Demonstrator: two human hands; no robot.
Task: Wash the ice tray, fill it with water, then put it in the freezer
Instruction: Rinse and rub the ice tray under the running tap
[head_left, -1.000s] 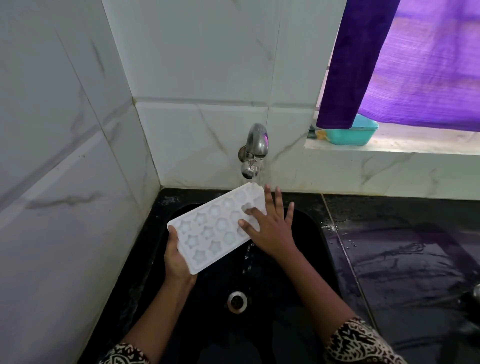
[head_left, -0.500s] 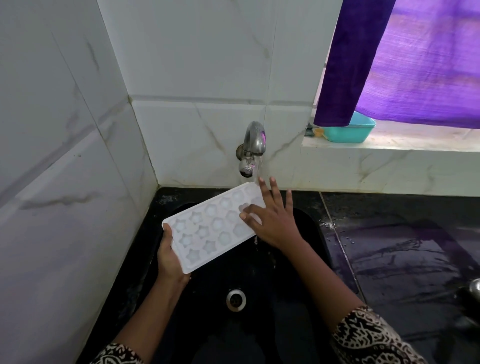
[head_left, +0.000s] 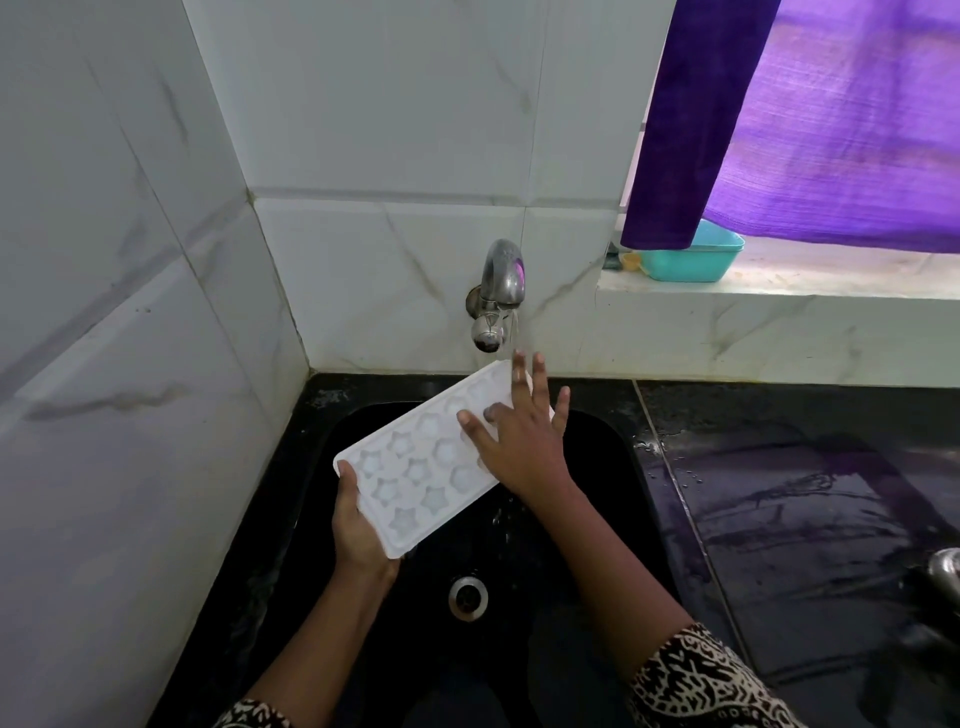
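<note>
A black sink (head_left: 592, 545) set in a wet black counter (head_left: 805, 493) fills the near ground, with its drain (head_left: 468, 597) below the hands. Over the basin the left hand (head_left: 358, 530) grips the near short end of the white ice tray (head_left: 415, 467), thumb on top and fingers curled beneath. The tray slopes up and away with its star-shaped cups facing up and its far end just under the tap (head_left: 498, 291). The right hand (head_left: 519, 441) lies flat on the far half, fingers straight and spread, pressing rather than holding. A thin stream seems to fall from the tap, though it is faint, and drips leave the tray's right edge.

The tray hangs from one wet grip, so a harder push from the flat palm could, I judge, lever it loose and drop it into the basin. At this tilt it will hold no water, and splash may reach the counter.

Beyond, white marbled tiles (head_left: 389, 130) meet in a corner. A teal tub (head_left: 691, 257) sits on the sill (head_left: 805, 291) under a purple curtain (head_left: 831, 130).
</note>
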